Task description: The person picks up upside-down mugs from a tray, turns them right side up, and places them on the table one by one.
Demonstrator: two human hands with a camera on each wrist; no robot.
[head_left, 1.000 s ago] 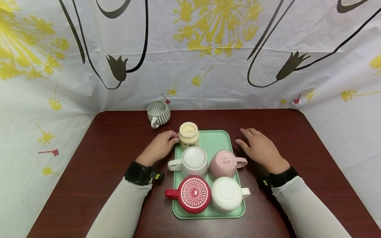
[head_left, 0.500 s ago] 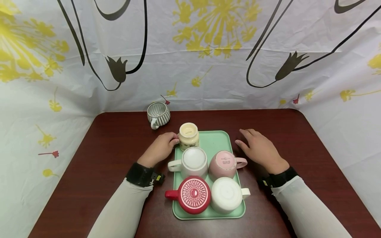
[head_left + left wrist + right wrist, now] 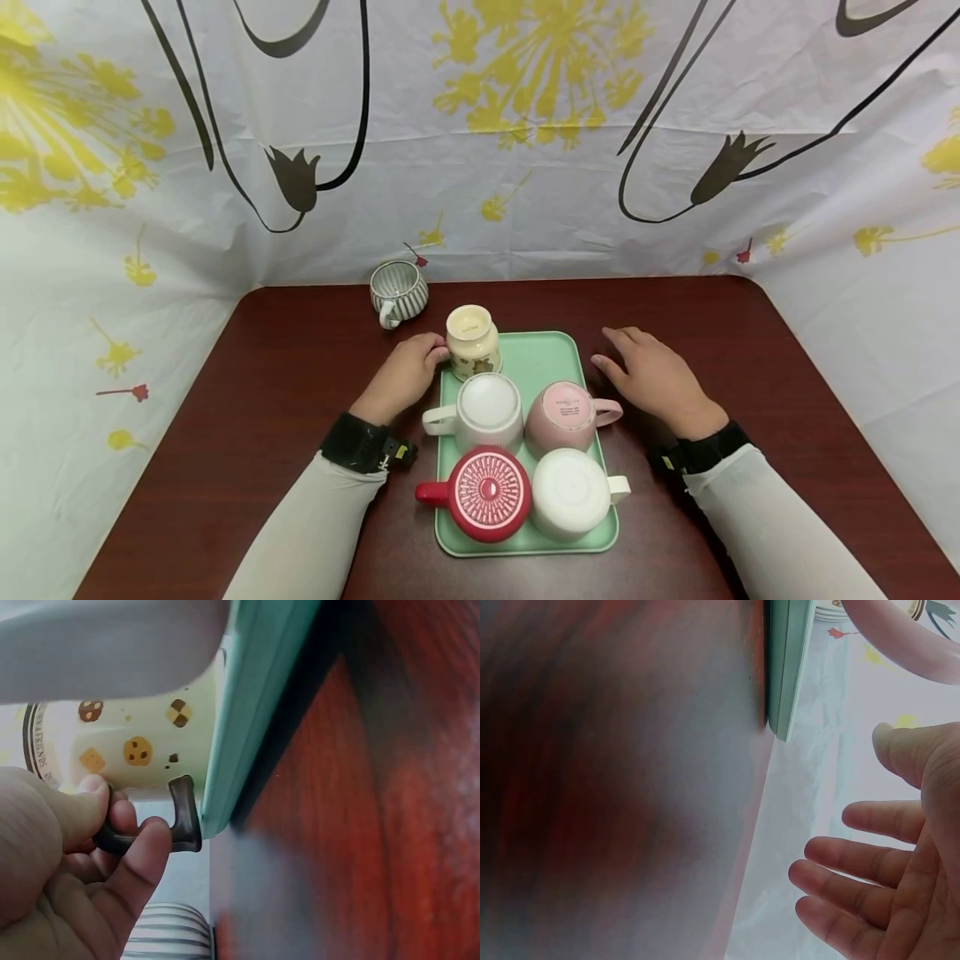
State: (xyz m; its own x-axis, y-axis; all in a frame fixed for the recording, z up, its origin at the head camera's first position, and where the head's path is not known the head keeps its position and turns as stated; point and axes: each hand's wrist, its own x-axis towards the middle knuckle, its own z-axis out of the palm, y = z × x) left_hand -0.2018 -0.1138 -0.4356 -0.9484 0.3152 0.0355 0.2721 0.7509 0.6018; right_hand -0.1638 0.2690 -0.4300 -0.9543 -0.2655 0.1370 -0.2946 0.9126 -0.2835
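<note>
The left hand point(image 3: 401, 377) pinches the dark handle point(image 3: 176, 825) of the cream mug point(image 3: 472, 342), tilted on the green tray point(image 3: 551, 354), while the right hand point(image 3: 656, 377) rests spread on the counter point(image 3: 300, 350).

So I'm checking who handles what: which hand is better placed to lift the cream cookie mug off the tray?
Left. The left hand already pinches the dark handle of the cream cookie mug at the tray's far left corner. The right hand rests open on the table beside the tray, holding nothing.
</note>
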